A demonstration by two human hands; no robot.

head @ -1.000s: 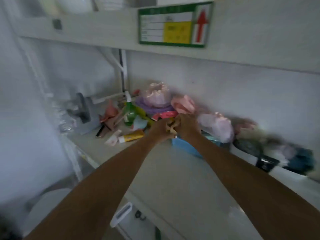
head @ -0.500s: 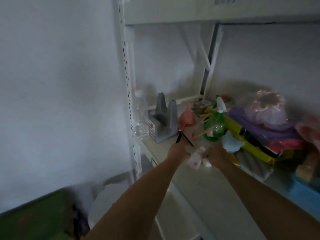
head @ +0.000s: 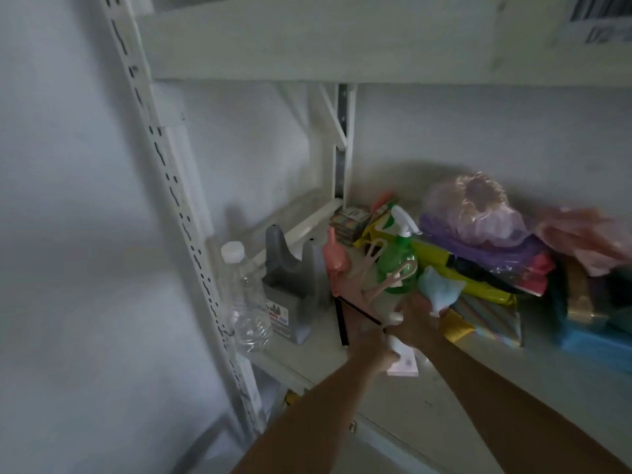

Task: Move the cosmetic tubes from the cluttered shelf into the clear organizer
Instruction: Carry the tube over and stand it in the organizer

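Both hands meet low over the shelf (head: pixel 427 401): left hand (head: pixel 371 350) and right hand (head: pixel 415 323) each closed on a pale cosmetic tube (head: pixel 402 359) beside the green spray bottle (head: pixel 398 258).

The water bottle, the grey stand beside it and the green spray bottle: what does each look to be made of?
Water bottle: clear thin plastic, since the shelf upright shows through it and its body looks dented; white cap.
Grey stand: probably moulded plastic, matte, with rounded edges and a printed label; the blur leaves it open.
Green spray bottle: translucent glossy green plastic with a white trigger head.
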